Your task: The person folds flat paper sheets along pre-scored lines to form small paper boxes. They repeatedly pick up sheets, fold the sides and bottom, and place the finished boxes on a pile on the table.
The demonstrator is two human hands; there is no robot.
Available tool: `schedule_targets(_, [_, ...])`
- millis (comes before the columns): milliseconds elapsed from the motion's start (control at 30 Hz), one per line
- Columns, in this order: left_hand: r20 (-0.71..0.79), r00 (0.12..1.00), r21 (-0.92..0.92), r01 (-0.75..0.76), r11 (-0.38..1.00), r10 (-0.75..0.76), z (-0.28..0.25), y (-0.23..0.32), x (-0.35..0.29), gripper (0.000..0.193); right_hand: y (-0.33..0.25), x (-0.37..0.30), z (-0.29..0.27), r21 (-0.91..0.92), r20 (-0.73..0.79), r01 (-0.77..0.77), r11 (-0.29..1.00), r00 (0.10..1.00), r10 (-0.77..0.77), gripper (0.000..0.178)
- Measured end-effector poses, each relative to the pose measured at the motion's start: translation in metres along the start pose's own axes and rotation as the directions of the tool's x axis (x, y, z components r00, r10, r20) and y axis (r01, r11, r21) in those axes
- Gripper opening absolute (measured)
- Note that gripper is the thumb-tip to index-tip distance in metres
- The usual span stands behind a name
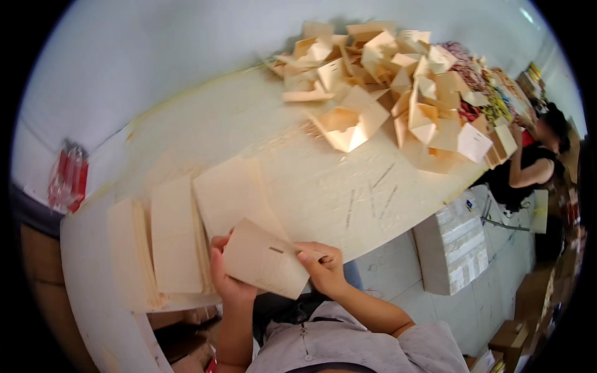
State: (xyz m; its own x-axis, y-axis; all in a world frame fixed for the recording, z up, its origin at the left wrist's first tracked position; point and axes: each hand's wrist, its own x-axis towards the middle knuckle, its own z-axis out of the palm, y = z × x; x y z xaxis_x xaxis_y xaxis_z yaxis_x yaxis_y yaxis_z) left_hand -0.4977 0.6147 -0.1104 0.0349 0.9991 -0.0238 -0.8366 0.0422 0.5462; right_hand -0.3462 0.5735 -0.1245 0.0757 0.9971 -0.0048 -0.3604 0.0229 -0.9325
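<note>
Close in front of me, both hands hold a flat tan card box [266, 258] with a dark slot in its face. My left hand [231, 272] is closed round its left edge. With thumb and fingers, my right hand [324, 268] pinches the right edge. Just beyond the hands, a loose tan sheet stack [233, 196] lies on the table. Two more stacks of flat tan card, one in the middle [173, 236] and one at the left [129, 255], stand side by side to the left of my left hand.
A large heap of opened tan card boxes [398, 93] covers the far right of the pale table [298, 186]. At the right, a person [528, 161] in black sits by colourful bundles [494, 102]. A taped white carton [452, 245] stands on the floor. Red packets [68, 177] are at far left.
</note>
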Motion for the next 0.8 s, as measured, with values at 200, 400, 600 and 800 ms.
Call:
schedule_targets(200, [-0.011,0.969,-0.034,0.246,0.969,-0.246,0.007,-0.021,-0.008,0.028,0.002,-0.024,-0.035,0.182,0.108,-0.132,0.974,0.988,0.114,0.042])
schedule_targets(400, [0.080,0.970,0.006,0.230,0.973,-0.230,0.021,-0.034,-0.017,0.020,-0.020,-0.036,-0.051,-0.178,0.046,-0.038,0.983,0.998,0.047,0.038])
schedule_targets(600, [0.224,0.844,0.471,0.345,0.812,-0.488,0.001,-0.014,0.000,0.013,-0.048,-0.019,-0.073,-0.412,0.090,-0.065,0.909,0.990,0.111,0.032])
schedule_targets(800, [0.039,0.869,0.554,0.392,0.735,-0.494,0.005,-0.020,0.005,0.022,-0.065,-0.001,-0.044,-0.376,0.018,0.020,0.926,1.000,-0.014,0.027])
